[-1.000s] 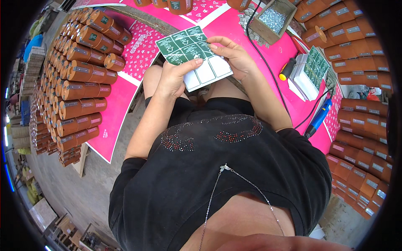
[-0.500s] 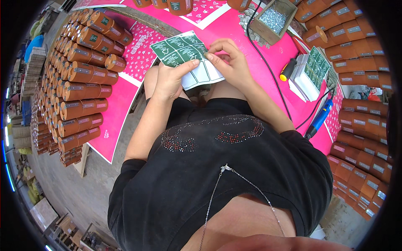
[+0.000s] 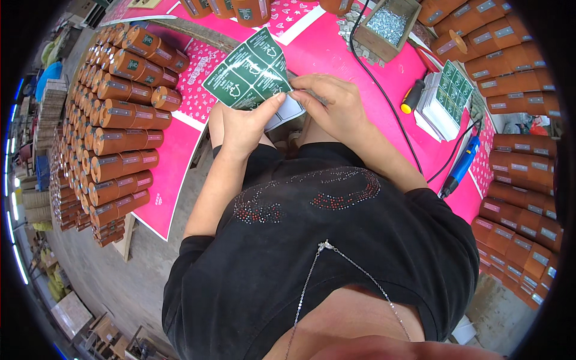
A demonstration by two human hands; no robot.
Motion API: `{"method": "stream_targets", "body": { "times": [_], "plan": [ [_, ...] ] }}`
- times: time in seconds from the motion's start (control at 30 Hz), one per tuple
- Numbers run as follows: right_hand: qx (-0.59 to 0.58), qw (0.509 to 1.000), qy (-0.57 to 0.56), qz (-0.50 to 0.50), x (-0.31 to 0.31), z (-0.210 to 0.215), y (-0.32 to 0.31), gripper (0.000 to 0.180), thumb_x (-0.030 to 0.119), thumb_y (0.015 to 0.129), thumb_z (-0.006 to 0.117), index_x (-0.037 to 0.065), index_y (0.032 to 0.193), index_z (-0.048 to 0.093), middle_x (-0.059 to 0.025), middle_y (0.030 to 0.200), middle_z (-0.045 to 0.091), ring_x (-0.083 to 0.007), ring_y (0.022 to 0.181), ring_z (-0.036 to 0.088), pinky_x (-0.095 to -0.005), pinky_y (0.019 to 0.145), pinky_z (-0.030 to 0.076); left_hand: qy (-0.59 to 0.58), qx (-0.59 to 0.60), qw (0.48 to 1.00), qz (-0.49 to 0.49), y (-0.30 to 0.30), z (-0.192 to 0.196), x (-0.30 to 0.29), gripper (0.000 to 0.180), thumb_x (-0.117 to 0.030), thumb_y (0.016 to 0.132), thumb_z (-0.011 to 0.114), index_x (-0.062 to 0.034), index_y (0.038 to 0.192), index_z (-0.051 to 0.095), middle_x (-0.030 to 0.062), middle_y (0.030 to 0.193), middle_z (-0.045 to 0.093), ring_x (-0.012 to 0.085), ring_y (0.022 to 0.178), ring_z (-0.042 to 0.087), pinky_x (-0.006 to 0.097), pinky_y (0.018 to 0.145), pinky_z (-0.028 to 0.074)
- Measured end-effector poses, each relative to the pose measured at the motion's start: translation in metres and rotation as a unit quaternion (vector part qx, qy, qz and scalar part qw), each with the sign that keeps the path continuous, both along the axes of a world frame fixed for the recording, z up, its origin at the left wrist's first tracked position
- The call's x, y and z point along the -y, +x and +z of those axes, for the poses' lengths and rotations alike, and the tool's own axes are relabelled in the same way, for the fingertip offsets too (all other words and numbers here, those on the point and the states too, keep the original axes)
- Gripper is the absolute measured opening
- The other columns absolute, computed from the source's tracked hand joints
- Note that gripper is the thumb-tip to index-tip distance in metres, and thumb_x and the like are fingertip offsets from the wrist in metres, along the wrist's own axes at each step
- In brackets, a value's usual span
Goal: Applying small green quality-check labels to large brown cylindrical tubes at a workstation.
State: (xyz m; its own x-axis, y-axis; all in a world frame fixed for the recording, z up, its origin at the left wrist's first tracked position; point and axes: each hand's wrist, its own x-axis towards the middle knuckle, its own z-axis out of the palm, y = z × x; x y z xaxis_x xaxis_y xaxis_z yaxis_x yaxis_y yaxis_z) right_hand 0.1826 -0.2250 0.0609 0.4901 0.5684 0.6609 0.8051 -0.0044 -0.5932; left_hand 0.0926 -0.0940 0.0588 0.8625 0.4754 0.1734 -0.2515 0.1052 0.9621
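Note:
A sheet of green stickers point(image 3: 247, 71) is held up over my lap, its far part curling. White backing paper shows along its lower right part, where stickers are gone. My left hand point(image 3: 247, 125) grips the sheet's near edge between thumb and fingers. My right hand point(image 3: 333, 102) pinches at the sheet's right edge, thumb and forefinger together close to my left thumb. Whether a loose sticker is between those fingertips is too small to make out.
Brown cylinders with metal hinges point(image 3: 133, 114) are stacked at left; more point(image 3: 516, 153) line the right. On the pink table point(image 3: 375, 114) are a wooden box of screws point(image 3: 387, 27), a black-and-yellow screwdriver point(image 3: 413, 97), a stack of sticker sheets point(image 3: 443, 105), a blue power tool point(image 3: 461, 167) and a black cable point(image 3: 384, 90).
The sheet has tilted and bent, its far corner now raised and curled. My right hand has shifted slightly and its fingers have drawn together at the sheet's edge.

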Motion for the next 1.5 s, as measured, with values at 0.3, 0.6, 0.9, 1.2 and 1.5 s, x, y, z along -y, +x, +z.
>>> {"method": "stream_targets", "body": {
  "times": [0.3,0.6,0.9,1.2,1.5],
  "plan": [
    [-0.092,0.994,-0.027,0.048,0.007,0.013,-0.001,0.008,0.007,0.072,0.06,0.001,0.078,0.061,-0.013,0.071,0.061,-0.0251,0.062,0.06,-0.03,0.053,0.047,0.007,-0.021,0.999,-0.025,-0.004,0.0,-0.004,0.019,-0.003,0.07,0.063,0.0012,0.088,0.057,0.0047,0.081,0.059,0.011,0.071,0.056,0.023,0.062,0.045],
    [-0.043,0.997,-0.061,0.025,0.005,0.011,-0.001,0.007,0.005,0.07,0.058,0.001,0.076,0.059,-0.0106,0.068,0.06,-0.024,0.058,0.059,-0.0304,0.05,0.046,0.028,-0.081,0.996,-0.005,-0.004,-0.001,-0.012,0.018,-0.013,0.075,0.062,-0.0001,0.087,0.06,0.0063,0.08,0.062,0.0104,0.071,0.057,0.023,0.063,0.046],
    [-0.393,0.913,-0.043,0.095,0.005,-0.004,-0.002,0.01,0.007,0.073,0.057,-0.002,0.077,0.056,-0.0061,0.065,0.058,-0.0103,0.061,0.056,-0.0236,0.055,0.045,-0.093,-0.073,0.993,0.021,-0.001,0.01,-0.014,0.042,0.003,0.075,0.057,0.0034,0.112,0.038,0.0147,0.086,0.059,0.0153,0.07,0.059,0.026,0.063,0.049],
    [-0.511,0.843,-0.077,0.146,0.02,-0.003,0.008,0.007,0.005,0.072,0.052,-0.001,0.075,0.053,-0.0018,0.068,0.055,-0.007,0.062,0.054,-0.0189,0.056,0.042,-0.025,-0.081,0.993,-0.078,-0.005,0.015,-0.022,0.044,0.007,0.07,0.051,-0.0011,0.113,0.046,0.0078,0.088,0.058,0.0111,0.073,0.056,0.022,0.066,0.046],
    [-0.534,0.823,-0.089,0.172,0.033,-0.002,0.033,0.01,0.009,0.08,0.051,0.0,0.082,0.054,-0.0054,0.074,0.058,-0.0094,0.067,0.056,-0.0219,0.062,0.046,0.103,-0.264,0.951,-0.127,-0.009,0.007,-0.045,0.019,-0.001,0.068,0.049,0.001,0.08,0.064,0.0044,0.076,0.061,0.008,0.067,0.053,0.021,0.061,0.041]
  ]
}}
